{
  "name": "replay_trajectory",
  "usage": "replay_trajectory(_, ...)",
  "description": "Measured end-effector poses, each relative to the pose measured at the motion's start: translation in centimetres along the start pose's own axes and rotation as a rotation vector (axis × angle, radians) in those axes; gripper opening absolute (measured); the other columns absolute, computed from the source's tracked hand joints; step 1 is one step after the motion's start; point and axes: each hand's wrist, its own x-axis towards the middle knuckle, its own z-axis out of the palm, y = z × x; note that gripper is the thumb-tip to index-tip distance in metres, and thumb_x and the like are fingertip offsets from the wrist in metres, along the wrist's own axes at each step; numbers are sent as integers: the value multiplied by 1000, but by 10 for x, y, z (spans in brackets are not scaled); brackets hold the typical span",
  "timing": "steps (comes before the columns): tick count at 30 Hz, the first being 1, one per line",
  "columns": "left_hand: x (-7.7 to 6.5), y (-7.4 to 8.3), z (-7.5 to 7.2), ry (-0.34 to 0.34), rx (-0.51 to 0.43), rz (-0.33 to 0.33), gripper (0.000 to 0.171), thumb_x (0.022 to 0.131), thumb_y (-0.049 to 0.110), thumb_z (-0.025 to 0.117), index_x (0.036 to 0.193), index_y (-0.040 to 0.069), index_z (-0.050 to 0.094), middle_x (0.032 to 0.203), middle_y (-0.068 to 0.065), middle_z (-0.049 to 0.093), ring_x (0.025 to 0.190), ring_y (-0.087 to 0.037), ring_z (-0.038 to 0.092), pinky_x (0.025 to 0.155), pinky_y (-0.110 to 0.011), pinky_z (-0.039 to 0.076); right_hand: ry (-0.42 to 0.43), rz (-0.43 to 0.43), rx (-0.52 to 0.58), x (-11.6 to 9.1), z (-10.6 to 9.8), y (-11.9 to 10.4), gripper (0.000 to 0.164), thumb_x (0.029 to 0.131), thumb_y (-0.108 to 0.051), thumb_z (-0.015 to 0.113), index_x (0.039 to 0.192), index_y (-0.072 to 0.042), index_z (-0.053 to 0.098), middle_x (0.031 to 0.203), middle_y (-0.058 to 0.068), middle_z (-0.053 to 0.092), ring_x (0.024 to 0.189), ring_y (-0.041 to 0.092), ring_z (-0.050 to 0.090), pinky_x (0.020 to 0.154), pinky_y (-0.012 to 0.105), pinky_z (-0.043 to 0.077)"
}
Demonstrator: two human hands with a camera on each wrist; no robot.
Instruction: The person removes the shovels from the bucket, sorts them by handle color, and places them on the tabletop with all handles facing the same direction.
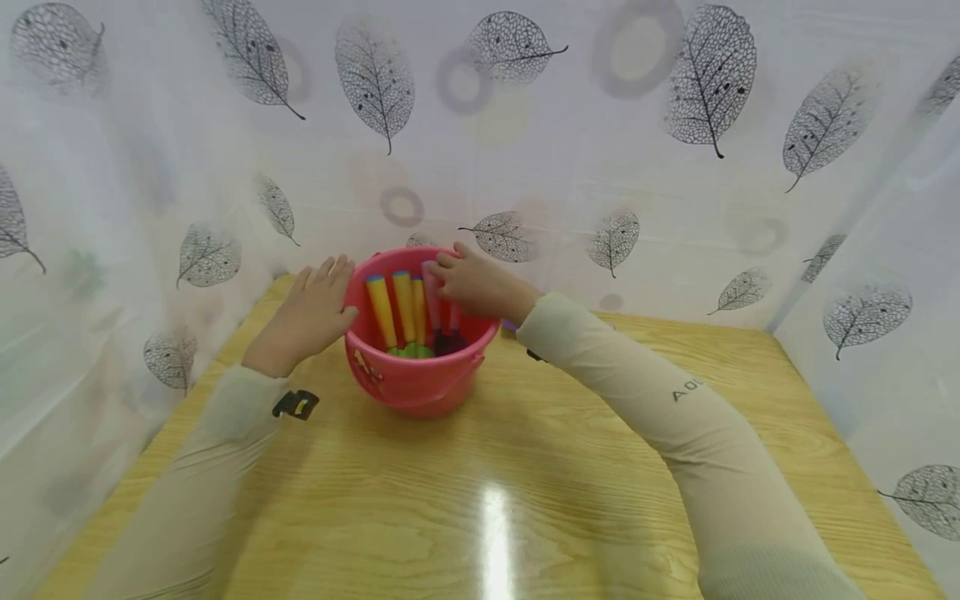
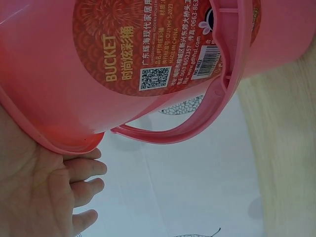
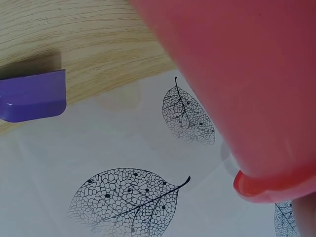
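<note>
A pink bucket [image 1: 420, 392] stands upright on the table. Inside it are several tools with yellow handles [image 1: 405, 304] and green parts [image 1: 411, 351] at the bottom. Two dark-ended tools with pinkish-purple handles [image 1: 432, 300] stand beside them. My left hand [image 1: 311, 312] touches the bucket's left rim with its fingers spread. My right hand [image 1: 480, 279] reaches over the right rim, fingers bent close by the pinkish-purple handles; whether they grip one is unclear. In the right wrist view the bucket wall [image 3: 247, 89] hides most of that hand.
Behind the bucket's right side lies a purple plastic piece [image 3: 34, 96] on the wooden table [image 1: 420, 500]. A leaf-patterned sheet [image 1: 540, 167] hangs around the table's back and sides. The bucket's handle [image 2: 182, 133] hangs down along its outside.
</note>
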Motion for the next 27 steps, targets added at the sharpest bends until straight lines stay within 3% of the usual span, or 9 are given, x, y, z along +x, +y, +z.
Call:
replay_trajectory(5,-1,1,-1,8,-9,7,68,93,22,38,147,-10,11,154,-29,10,143,-44,7,116,-58,3,-27,6,-5,0,0,-1,23,89,-17,61,110,-18,69,122,5,62,116,24,49,106,44,35)
replay_trajectory(11,-1,1,-2,6,-5,4,68,93,22,37,147,-9,11,154,-28,10,143,-44,7,117,-58,3,-73,19,70,1,0,-1,21,90,-14,60,108,-19,70,113,0,68,111,21,51,111,44,30)
replay_trajectory(27,-1,2,-3,1,-8,3,67,93,22,38,147,-9,12,154,-28,11,143,-44,8,117,-58,3,-61,-15,105,-1,-2,-1,20,87,-14,64,104,-21,72,109,-3,69,112,20,51,112,45,29)
